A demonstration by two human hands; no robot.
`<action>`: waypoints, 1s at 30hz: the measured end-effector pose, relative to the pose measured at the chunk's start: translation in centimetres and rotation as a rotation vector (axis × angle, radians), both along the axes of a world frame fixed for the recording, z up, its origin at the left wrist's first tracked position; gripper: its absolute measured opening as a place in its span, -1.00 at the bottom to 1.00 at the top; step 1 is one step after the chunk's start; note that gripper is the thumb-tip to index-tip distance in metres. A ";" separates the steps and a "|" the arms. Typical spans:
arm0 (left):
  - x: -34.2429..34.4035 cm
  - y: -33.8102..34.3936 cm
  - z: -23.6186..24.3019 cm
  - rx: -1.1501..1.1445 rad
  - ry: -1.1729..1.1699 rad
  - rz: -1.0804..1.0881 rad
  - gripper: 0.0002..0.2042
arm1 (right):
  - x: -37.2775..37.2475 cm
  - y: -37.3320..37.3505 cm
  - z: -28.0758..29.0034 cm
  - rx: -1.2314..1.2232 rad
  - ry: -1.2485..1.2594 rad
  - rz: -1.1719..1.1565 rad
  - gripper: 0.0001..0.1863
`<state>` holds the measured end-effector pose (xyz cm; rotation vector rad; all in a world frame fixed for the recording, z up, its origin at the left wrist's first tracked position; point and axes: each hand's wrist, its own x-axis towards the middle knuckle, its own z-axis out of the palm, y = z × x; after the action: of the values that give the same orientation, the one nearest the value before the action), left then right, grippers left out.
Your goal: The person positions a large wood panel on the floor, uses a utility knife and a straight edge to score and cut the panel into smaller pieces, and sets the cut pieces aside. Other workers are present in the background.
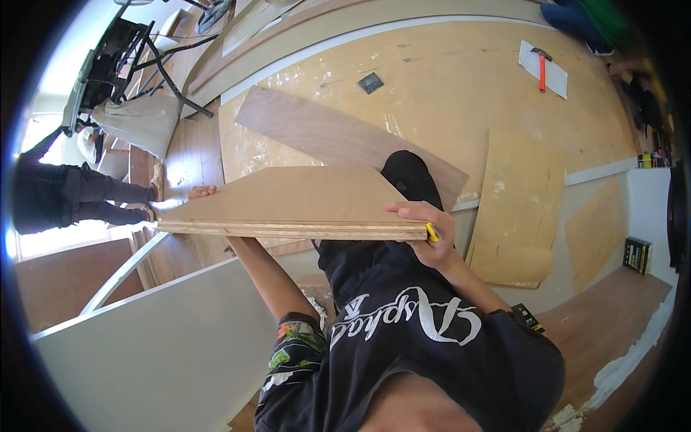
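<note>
A stacked plywood board [288, 198], with a smooth tan top face and layered front edge, is held up level in front of my body. My left hand [202, 191] grips its left side; only the fingertips show over the edge, and my forearm passes beneath. At the right end my right hand [434, 234] is closed round the corner, thumb side on the top face. A small yellow object [432, 232] sits between that hand and the board's end; most of it is hidden, so its kind is unclear. My knee [414, 176] shows beyond the board.
Beyond lie a large plywood sheet [317, 68], a thin brown strip [309, 129], a curved plywood piece [515, 216] and a red-handled hammer [542, 70] on paper. A white panel [158, 345] is at lower left. One person [79, 191] stands left; another [586, 25] is far right.
</note>
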<state>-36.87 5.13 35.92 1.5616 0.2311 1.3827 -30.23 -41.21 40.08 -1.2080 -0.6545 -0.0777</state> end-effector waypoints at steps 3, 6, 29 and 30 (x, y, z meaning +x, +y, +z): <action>1.0 1.0 0.0 -0.112 -0.257 -0.424 -0.89 | 0.7 0.2 0.1 -0.086 -0.109 0.012 -0.62; 2.4 1.0 2.0 0.044 -0.134 -0.475 -0.77 | 0.8 0.4 0.3 -0.097 -0.096 0.002 -0.60; -2.4 -1.1 8.9 -0.249 -0.039 -0.665 -0.36 | -1.4 -0.2 2.4 -0.171 -0.056 0.045 -0.67; -2.5 -1.2 9.0 -0.232 -0.040 -0.677 -0.37 | -1.6 -0.4 2.3 -0.169 -0.029 0.038 -0.66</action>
<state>-39.34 3.93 44.91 1.2505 -0.1528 0.8179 -31.83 -41.58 42.42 -1.3581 -0.7208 -0.0080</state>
